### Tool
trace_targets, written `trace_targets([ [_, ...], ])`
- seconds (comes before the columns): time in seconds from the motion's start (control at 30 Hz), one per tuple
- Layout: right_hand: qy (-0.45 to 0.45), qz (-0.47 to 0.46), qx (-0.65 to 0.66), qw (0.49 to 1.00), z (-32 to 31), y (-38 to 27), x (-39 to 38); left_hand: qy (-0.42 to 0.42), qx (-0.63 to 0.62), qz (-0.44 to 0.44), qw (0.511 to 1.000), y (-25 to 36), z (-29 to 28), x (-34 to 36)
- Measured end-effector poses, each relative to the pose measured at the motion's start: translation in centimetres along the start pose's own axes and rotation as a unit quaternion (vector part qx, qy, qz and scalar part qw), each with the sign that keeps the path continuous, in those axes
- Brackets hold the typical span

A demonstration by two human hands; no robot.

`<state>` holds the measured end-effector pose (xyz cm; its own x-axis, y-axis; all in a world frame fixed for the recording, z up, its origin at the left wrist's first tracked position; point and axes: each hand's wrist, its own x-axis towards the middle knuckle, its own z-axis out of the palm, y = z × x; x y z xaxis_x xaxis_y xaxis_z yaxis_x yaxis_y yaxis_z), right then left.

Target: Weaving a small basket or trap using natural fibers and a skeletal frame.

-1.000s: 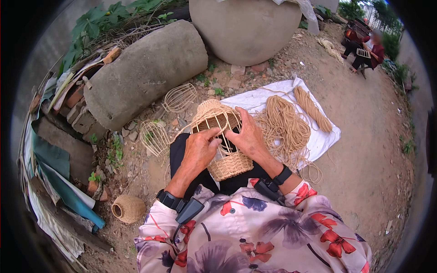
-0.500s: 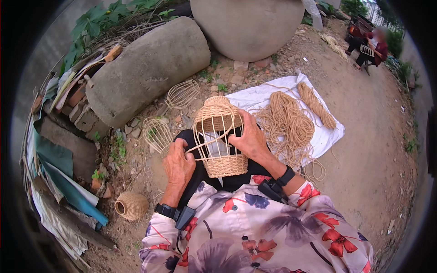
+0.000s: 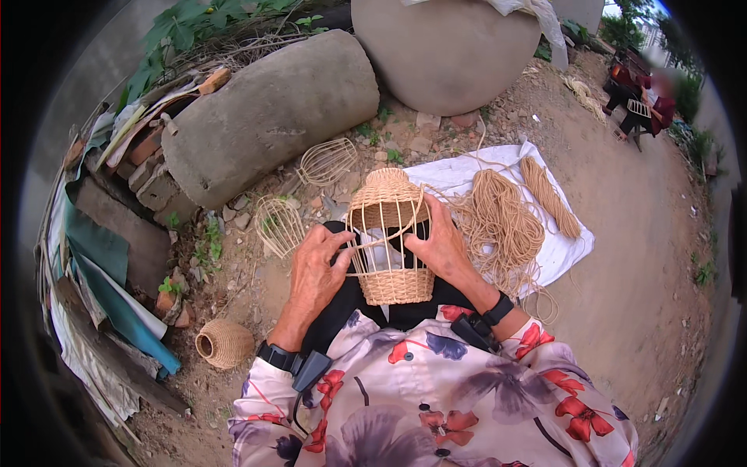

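A partly woven basket (image 3: 395, 288) rests upright on my lap, with tan cord woven at its base and around its upper part and bare ribs between. My right hand (image 3: 442, 245) grips its right side, thumb in at the ribs and fingers up by the woven top. At the left ribs, my left hand (image 3: 315, 261) is closed with thumb and forefinger around a cord strand (image 3: 381, 240), which slants across the open ribs toward my right hand. The exact pinch of the left fingertips is partly hidden.
Right of the basket, a loose heap of cord (image 3: 502, 222) and a tied cord bundle (image 3: 548, 197) lie on a white sheet (image 3: 572, 247). Two bare rib frames (image 3: 327, 161) and a finished round basket (image 3: 226, 343) are on the ground. A concrete cylinder (image 3: 272, 117) lies beyond; a seated person (image 3: 650, 105) is far right.
My left hand has moved up and inward to the basket's left ribs, and the strand across the ribs has shifted with it. The right hand keeps its grip.
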<state>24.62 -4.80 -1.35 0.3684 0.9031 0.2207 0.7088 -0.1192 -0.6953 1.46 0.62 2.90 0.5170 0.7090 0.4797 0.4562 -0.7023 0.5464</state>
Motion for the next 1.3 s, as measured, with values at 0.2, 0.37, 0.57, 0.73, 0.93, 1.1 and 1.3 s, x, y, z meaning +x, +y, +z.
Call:
trace_targets([
  [0.2, 0.005, -0.013, 0.015, 1.0, 0.1, 0.0, -0.2, -0.021, 0.072, 0.093, 0.993, 1.0, 3.1, 1.7],
  [0.37, 0.024, -0.014, 0.086, 0.996, -0.3, 1.7, 0.1, 0.047, 0.109, 0.008, 0.993, -2.5, -1.6, 1.0],
  [0.57, 0.019, -0.004, 0.088, 0.996, -0.2, 1.6, 0.0, 0.005, 0.176, -0.092, 0.98, -6.9, -6.0, -0.9],
  [0.73, -0.006, 0.005, 0.125, 0.992, -0.3, 1.5, 0.1, -0.092, -0.463, -0.317, 0.823, -4.0, -0.9, 1.5],
  [0.93, -0.03, 0.023, 0.149, 0.988, -1.2, 0.8, 0.0, -0.05, -0.073, -0.151, 0.984, -0.5, 2.2, 2.3],
  [1.1, -0.015, 0.023, 0.134, 0.991, -0.7, 1.0, 0.0, 0.02, 0.074, -0.051, 0.996, -0.5, 4.9, 1.5],
  [1.3, -0.025, 0.09, 0.181, 0.979, -0.8, 1.9, 0.5, 0.0, -0.284, -0.253, 0.925, -1.9, 2.8, 0.7],
])
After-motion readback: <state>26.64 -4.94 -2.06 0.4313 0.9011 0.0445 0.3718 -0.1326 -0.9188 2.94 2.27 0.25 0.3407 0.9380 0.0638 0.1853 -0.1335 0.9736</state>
